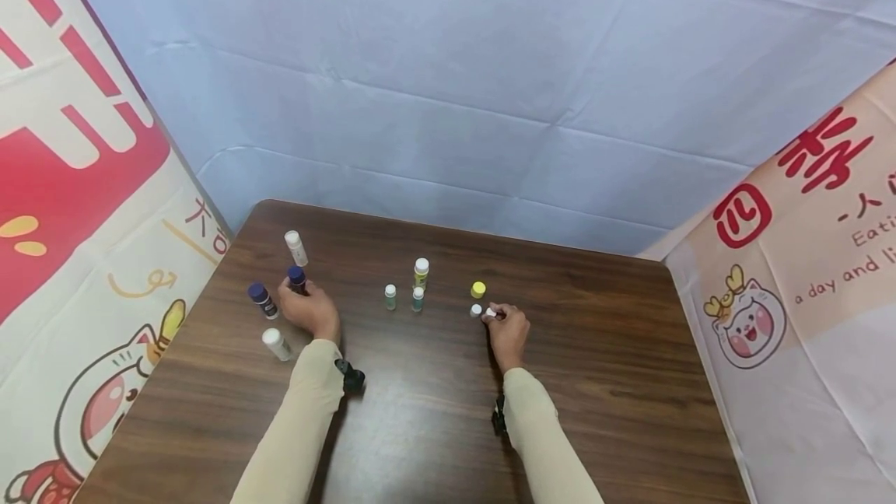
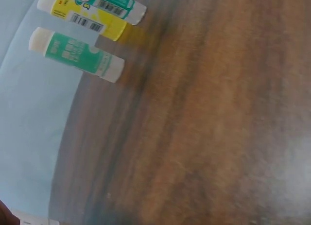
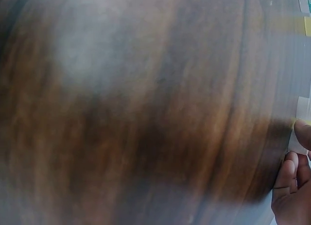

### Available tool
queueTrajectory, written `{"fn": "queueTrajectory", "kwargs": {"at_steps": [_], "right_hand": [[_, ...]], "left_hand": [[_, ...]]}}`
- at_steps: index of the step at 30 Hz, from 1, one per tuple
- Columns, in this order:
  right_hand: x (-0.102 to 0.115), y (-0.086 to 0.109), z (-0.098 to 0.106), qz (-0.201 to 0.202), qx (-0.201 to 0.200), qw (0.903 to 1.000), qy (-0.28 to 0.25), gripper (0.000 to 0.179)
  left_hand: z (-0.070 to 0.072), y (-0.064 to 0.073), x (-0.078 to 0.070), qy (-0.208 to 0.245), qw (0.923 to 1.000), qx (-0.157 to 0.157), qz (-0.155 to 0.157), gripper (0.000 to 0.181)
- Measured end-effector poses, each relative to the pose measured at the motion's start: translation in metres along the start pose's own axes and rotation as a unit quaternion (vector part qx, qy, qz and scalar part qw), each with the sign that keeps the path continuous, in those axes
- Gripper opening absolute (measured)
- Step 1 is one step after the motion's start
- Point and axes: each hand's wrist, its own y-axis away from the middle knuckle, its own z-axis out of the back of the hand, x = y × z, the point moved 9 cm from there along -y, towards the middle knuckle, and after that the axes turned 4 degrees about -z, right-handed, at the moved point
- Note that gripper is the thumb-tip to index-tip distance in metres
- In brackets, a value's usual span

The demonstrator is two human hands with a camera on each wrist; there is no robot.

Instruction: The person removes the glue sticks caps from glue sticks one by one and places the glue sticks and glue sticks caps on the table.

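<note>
In the head view, my left hand [image 1: 313, 309] grips a dark tube with a blue cap [image 1: 297, 276], standing on the left of the brown table. Close by are a second blue-capped tube [image 1: 264, 301], a white tube [image 1: 296, 248] behind and a white-capped tube [image 1: 277, 344] in front. My right hand [image 1: 509, 334] pinches a small white piece [image 1: 491, 313] between thumb and fingers; the right wrist view shows these fingers [image 3: 287, 174] at its right edge. Just left of it stands another small white-topped piece [image 1: 476, 310], with a yellow-topped one [image 1: 478, 289] behind.
Mid-table stand two green-labelled glue sticks [image 1: 390, 297] [image 2: 77, 55] and a yellow-labelled glue stick [image 1: 421, 274], all white-capped. A pale cloth wall [image 1: 448, 146] rises behind the table [image 1: 616, 411]. Printed cloths hang at both sides.
</note>
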Motion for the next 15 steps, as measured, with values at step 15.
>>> {"fn": "queueTrajectory", "kwargs": {"at_steps": [15], "right_hand": [[0.007,0.004,-0.001,0.043,0.006,0.9987,0.028,0.018]], "left_hand": [[0.011,0.036,0.011,0.021,0.9886,0.143,-0.043,0.028]]}}
